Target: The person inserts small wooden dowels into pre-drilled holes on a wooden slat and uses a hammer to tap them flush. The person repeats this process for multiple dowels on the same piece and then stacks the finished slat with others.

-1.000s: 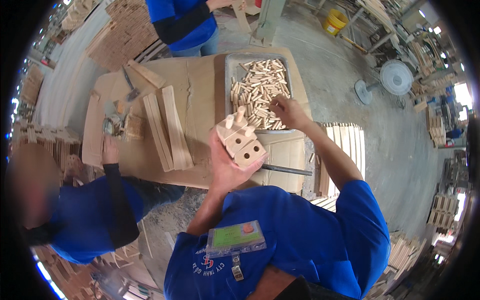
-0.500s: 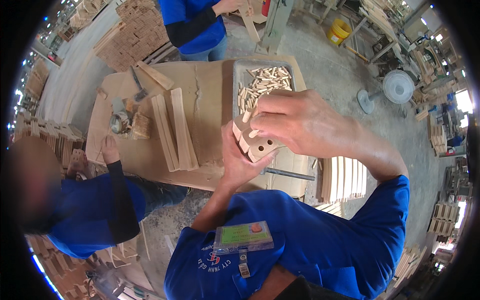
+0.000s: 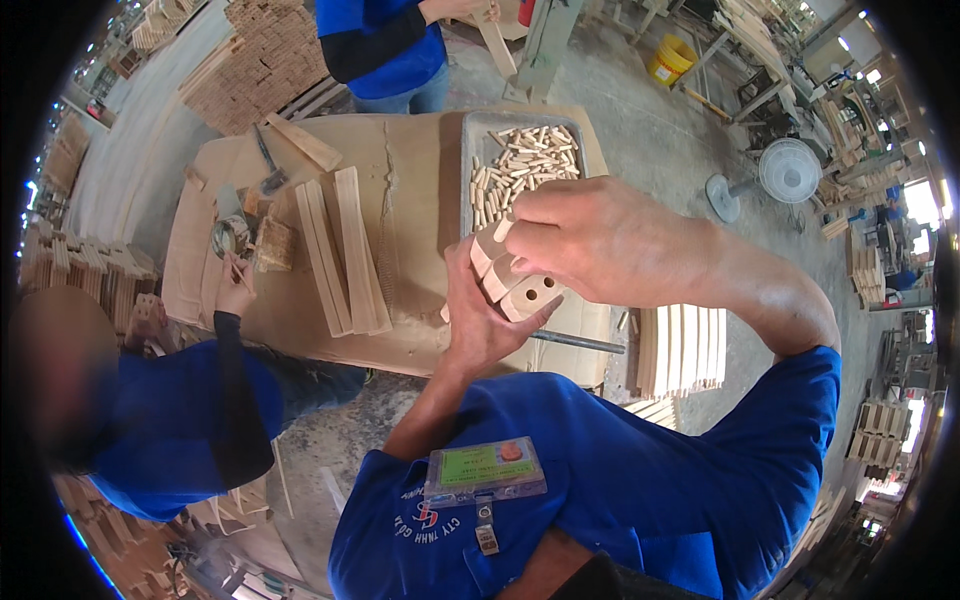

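My left hand (image 3: 478, 325) is wrapped round several pale wooden pieces (image 3: 530, 298) held side by side. Two round holes show in the end of the nearest piece. Over the far pieces, my right hand (image 3: 610, 245) is closed in a pinch, its fingertips at a short wooden dowel (image 3: 503, 230). Those fingers cover part of the wood, so how deep the dowel sits cannot be seen. Just beyond both hands lies a grey metal tray (image 3: 466, 150) holding many loose dowels (image 3: 540, 155).
Cardboard (image 3: 420, 200) covers the table, with long wooden strips (image 3: 340, 255) and a hammer (image 3: 268, 165) on it. A dark rod (image 3: 580, 342) juts past the near edge. Co-workers stand left and far; stacked wood (image 3: 685, 350) and a fan (image 3: 789, 170) are right.
My right hand has shifted slightly over the pieces; the dowel seen sticking out near the middle is now hidden by fingers. The left co-worker's hand now holds a thin stick. The whole view shifted slightly.
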Demonstrator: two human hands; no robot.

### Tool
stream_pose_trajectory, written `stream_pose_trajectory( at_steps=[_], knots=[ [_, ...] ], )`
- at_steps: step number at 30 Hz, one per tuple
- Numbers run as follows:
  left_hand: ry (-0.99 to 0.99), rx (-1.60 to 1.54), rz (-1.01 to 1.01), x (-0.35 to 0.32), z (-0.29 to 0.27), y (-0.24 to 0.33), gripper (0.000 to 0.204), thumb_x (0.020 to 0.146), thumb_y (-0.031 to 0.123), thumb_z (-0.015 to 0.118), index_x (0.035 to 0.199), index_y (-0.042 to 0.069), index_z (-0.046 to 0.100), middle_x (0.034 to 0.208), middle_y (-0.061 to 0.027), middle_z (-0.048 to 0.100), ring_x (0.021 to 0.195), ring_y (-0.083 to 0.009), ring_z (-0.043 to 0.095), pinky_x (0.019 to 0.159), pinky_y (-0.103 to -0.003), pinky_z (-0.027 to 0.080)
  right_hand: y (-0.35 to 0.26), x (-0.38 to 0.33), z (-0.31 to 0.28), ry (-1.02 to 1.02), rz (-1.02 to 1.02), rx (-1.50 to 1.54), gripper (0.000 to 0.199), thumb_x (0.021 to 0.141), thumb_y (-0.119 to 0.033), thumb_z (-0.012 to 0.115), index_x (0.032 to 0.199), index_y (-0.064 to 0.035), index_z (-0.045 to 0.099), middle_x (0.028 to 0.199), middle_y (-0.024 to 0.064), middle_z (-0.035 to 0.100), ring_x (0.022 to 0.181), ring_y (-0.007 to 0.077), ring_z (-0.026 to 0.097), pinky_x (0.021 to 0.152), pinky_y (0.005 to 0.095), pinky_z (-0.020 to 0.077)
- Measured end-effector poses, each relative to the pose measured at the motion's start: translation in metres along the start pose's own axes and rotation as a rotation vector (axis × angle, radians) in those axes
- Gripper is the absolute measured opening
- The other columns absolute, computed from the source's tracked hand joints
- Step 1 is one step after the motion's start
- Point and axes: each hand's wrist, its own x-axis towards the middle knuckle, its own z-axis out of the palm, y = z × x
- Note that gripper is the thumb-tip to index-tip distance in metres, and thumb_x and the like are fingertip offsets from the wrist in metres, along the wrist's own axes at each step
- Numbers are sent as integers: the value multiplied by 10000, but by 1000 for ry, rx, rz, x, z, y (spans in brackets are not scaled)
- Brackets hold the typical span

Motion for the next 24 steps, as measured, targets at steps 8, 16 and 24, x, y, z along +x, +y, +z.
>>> stream_pose_trajectory(
  at_steps=[8,16,24],
  knots=[
    [29,-157,-88,-3,0,-1,1061,692,110,968,1489,14,273,1351,-161,481,1200,-232,589,1001,-389,535,26,-9,21,362,-16,291,181,950,-217,733,1034,-57,716,902,76,709,790,201,709,659,348,578],
    [91,-271,-279,-28,-25,-23,1120,723,77,959,1505,35,158,1351,-163,446,1149,-209,572,912,-355,566,155,-52,255,344,815,456,219,972,-276,675,1029,-78,748,927,201,736,910,409,713,809,495,559],
    [28,-153,-312,-24,-19,-16,1132,732,82,959,1529,33,156,1383,-162,491,1229,-235,563,1032,-393,520,144,-25,354,372,1026,269,202,934,-236,716,1110,-140,737,1073,161,671,980,399,703,837,497,568]
  ],
)
